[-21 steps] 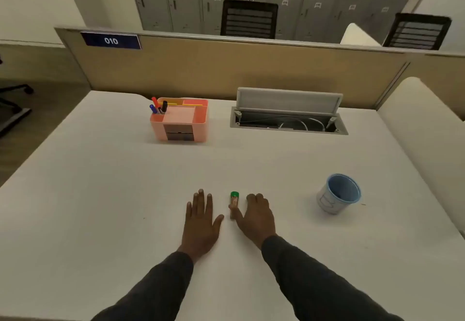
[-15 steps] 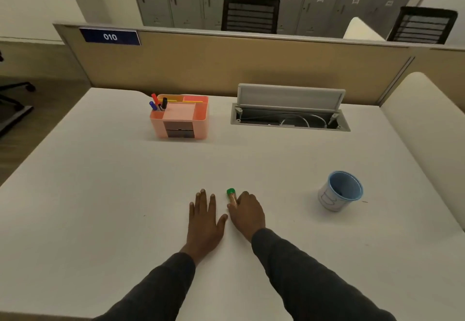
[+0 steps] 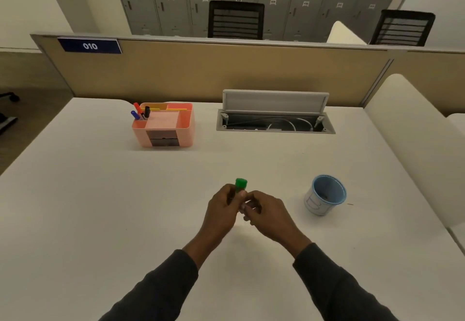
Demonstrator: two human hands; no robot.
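A small marker with a green cap (image 3: 241, 184) is held above the white desk (image 3: 100, 207) at its middle, cap pointing away from me. My left hand (image 3: 221, 210) grips it just below the cap. My right hand (image 3: 266, 211) curls round the lower part of its barrel, which the fingers hide. The two hands touch each other around the marker.
A pink desk organiser (image 3: 163, 125) with red, blue and black markers stands at the back left. An open cable hatch (image 3: 275, 117) lies behind centre. A light blue cup (image 3: 324, 195) stands to the right of my hands. A partition wall (image 3: 226, 71) bounds the far edge.
My right hand picked the green-capped marker up off the desk. My left hand, flat on the desk before, rose and took hold of the marker near its cap.
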